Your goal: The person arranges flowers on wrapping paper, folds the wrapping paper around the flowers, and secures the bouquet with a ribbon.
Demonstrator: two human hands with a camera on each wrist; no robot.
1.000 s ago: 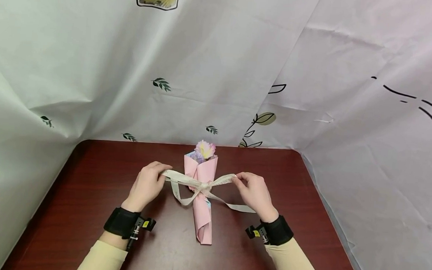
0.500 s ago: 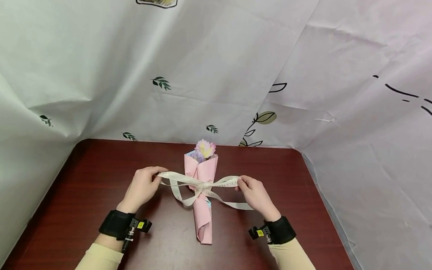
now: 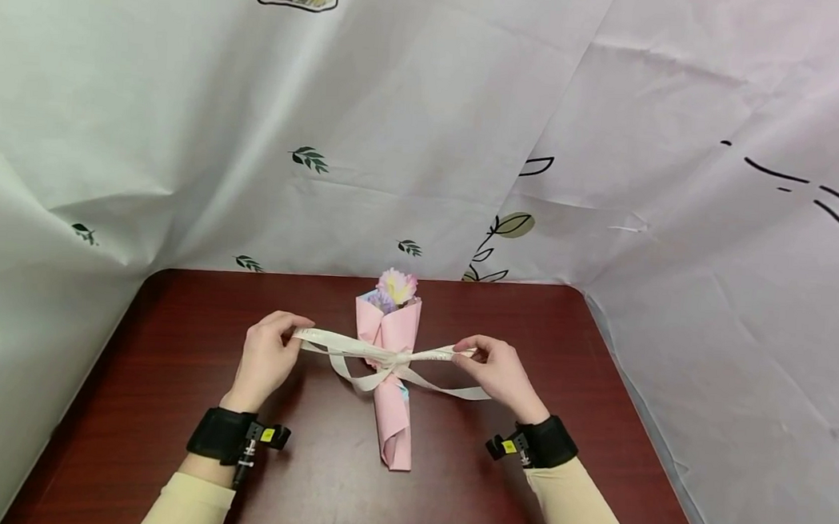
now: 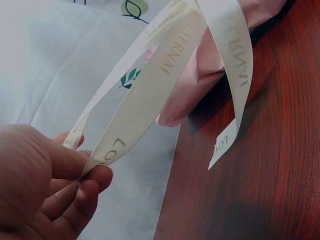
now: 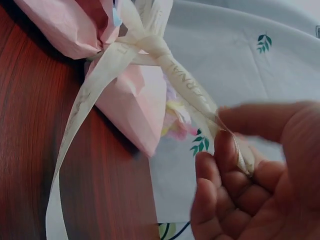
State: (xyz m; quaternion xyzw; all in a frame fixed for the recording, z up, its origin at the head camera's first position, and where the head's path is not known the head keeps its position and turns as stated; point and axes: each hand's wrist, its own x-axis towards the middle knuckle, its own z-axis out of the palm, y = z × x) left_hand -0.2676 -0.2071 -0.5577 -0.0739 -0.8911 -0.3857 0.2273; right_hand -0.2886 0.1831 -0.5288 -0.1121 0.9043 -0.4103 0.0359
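A small bouquet (image 3: pixel 397 333) in pink paper lies on the table, its pink and yellow flower (image 3: pixel 397 287) pointing away from me. Around its middle runs a cream ribbon (image 3: pixel 342 343) with printed lettering, knotted in a bow. My left hand (image 3: pixel 267 358) pinches the left loop between thumb and fingers, as the left wrist view shows. On the other side my right hand (image 3: pixel 501 374) holds the right loop, partly hidden by the fingers (image 5: pixel 220 165). One loose tail (image 4: pixel 227 140) hangs on the left, another tail (image 5: pixel 75 120) on the right.
The dark red wooden table (image 3: pixel 192 320) has rounded far corners. A white cloth backdrop (image 3: pixel 427 134) with leaf prints hangs behind it and along both sides. Each wrist wears a black strap (image 3: pixel 221 436) with a small camera.
My left hand has drawn farther left with its loop, stretching it out. The right hand has shifted slightly right, and its loop now looks narrower. The bouquet has stayed in place.
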